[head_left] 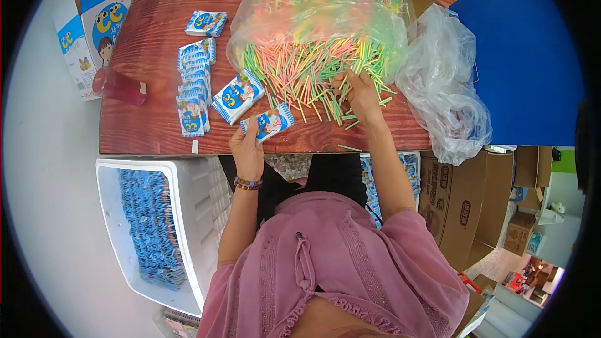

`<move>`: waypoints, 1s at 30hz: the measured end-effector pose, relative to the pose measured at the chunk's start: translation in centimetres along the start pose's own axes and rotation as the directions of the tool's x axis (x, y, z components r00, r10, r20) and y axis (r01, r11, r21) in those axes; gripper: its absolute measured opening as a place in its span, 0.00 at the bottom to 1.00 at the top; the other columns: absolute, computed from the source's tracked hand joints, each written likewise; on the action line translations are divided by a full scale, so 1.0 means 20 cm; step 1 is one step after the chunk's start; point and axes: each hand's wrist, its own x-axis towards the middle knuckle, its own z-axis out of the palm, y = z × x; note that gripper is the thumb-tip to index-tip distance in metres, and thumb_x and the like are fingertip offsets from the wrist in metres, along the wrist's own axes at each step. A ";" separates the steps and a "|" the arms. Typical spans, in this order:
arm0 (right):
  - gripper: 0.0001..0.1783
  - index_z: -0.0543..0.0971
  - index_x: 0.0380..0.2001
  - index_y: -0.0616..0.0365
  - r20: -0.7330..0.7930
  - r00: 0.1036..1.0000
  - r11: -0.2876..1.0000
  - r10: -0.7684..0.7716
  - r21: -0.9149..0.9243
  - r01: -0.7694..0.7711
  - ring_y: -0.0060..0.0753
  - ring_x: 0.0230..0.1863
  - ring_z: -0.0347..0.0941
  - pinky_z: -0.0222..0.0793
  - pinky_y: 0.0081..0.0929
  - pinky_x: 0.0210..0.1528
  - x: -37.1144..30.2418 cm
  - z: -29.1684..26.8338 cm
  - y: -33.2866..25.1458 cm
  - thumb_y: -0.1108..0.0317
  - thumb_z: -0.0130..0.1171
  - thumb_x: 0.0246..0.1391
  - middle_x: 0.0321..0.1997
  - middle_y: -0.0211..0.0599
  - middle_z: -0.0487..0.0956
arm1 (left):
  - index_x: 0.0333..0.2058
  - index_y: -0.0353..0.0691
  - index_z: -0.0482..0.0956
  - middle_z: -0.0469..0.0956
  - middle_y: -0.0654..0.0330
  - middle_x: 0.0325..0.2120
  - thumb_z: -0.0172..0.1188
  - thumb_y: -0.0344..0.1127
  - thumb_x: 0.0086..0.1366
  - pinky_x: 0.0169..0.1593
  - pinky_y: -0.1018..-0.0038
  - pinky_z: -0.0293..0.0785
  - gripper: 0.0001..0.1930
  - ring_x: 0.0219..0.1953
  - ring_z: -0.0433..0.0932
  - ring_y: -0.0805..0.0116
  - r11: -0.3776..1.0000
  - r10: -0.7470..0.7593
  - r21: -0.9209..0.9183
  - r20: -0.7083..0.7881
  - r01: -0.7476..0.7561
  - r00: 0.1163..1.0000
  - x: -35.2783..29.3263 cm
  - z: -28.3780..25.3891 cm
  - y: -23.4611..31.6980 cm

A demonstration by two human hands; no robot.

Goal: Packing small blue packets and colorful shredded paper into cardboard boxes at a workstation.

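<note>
My left hand [248, 154] pinches a small blue-and-white packet [269, 123] by its left end, just above the table's near edge. Beside it on the table lies another packet [238, 96] of the same kind. My right hand [360, 92] reaches into a loose heap of thin coloured sticks [307, 69] in pink, yellow and green. Its fingers are closed on sticks at the heap's right side; how many they hold is hidden. The heap spills out of a large clear plastic bag [319, 15].
Left of the heap, several overlapping packets [195, 81] form a column, with a stack [206, 24] above. A pink transparent cup [120, 85] lies at the table's left. Crumpled clear plastic [446, 81] hangs over the right edge. Below left, a white bin [181, 231] holds many packets; cardboard boxes [460, 200] stand right.
</note>
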 end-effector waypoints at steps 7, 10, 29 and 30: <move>0.08 0.68 0.41 0.62 0.075 0.995 0.846 -0.073 0.533 0.021 0.28 0.32 0.69 0.70 0.38 0.42 0.08 0.05 0.02 0.69 0.42 0.66 0.32 0.32 0.72 | 0.34 0.34 0.79 0.80 0.63 0.32 0.57 0.33 0.66 0.32 0.79 0.76 0.08 0.32 0.78 0.78 0.997 -0.027 0.070 0.012 0.026 1.000 0.01 0.04 0.00; 0.08 0.68 0.41 0.61 0.091 0.985 0.803 -0.149 0.593 0.066 0.27 0.33 0.67 0.69 0.37 0.42 0.09 0.12 -0.02 0.69 0.41 0.66 0.32 0.32 0.71 | 0.39 0.38 0.78 0.81 0.62 0.35 0.55 0.36 0.68 0.32 0.79 0.75 0.09 0.35 0.79 0.75 0.997 -0.056 0.064 0.054 0.053 0.997 0.02 0.11 0.01; 0.07 0.66 0.39 0.58 0.126 0.929 0.868 -0.347 0.420 0.267 0.28 0.35 0.71 0.70 0.32 0.47 -0.17 0.46 -0.13 0.66 0.43 0.66 0.33 0.34 0.71 | 0.37 0.38 0.79 0.81 0.64 0.33 0.53 0.38 0.68 0.33 0.78 0.76 0.10 0.32 0.79 0.75 0.986 -0.130 -0.090 0.139 0.143 0.982 0.05 0.27 -0.06; 0.08 0.67 0.39 0.59 0.095 0.946 0.885 -0.309 0.393 0.249 0.30 0.37 0.73 0.71 0.33 0.48 -0.19 0.48 -0.14 0.65 0.43 0.66 0.34 0.37 0.73 | 0.38 0.39 0.79 0.81 0.64 0.34 0.53 0.39 0.69 0.34 0.77 0.76 0.10 0.34 0.79 0.75 0.987 -0.120 -0.084 0.161 0.135 0.980 0.05 0.27 -0.06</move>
